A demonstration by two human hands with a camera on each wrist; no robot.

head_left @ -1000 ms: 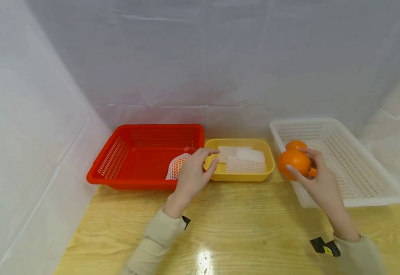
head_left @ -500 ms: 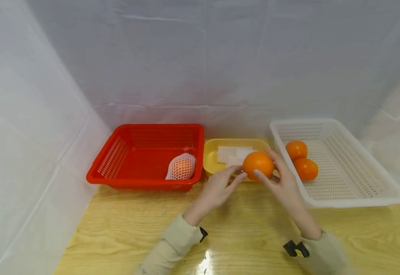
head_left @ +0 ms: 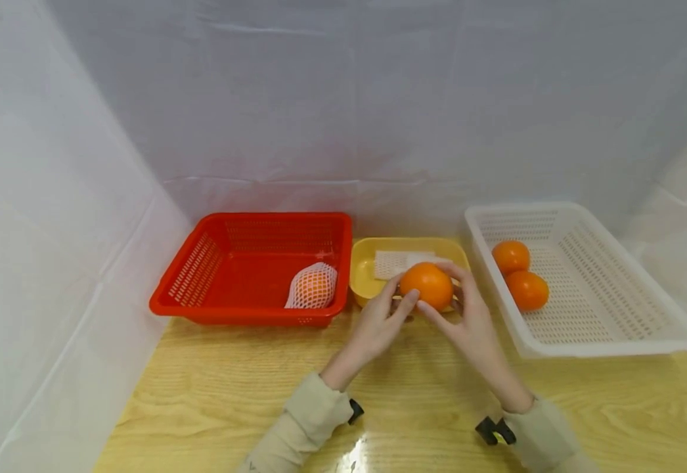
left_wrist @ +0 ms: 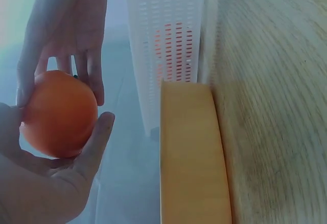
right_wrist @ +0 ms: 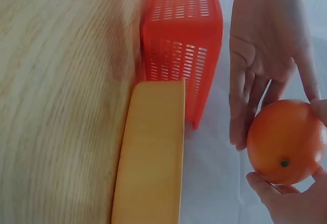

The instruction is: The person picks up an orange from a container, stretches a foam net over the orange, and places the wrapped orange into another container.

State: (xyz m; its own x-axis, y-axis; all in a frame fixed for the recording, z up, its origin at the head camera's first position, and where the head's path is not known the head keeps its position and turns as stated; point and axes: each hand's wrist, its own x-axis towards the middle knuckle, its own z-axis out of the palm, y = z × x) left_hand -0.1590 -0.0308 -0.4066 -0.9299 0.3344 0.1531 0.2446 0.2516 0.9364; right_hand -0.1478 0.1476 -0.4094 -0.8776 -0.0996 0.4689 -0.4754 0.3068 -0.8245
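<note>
Both our left fingers (head_left: 388,291) and right fingers (head_left: 462,276) pinched a smooth round orange fruit (head_left: 427,284), likely for steadiness, red plastic basket (head_left: 249,315) at nine o'clock.

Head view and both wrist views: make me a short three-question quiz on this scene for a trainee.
1. Count: how many orange fruits show in the white basket?
2. True or false: the fruit in the red basket is wrapped in netting.
3. What is held between the left hand and right hand? A, the yellow tray; B, a bare orange fruit; C, the red basket.

Key: 1, two; 2, true; 3, B.
</note>
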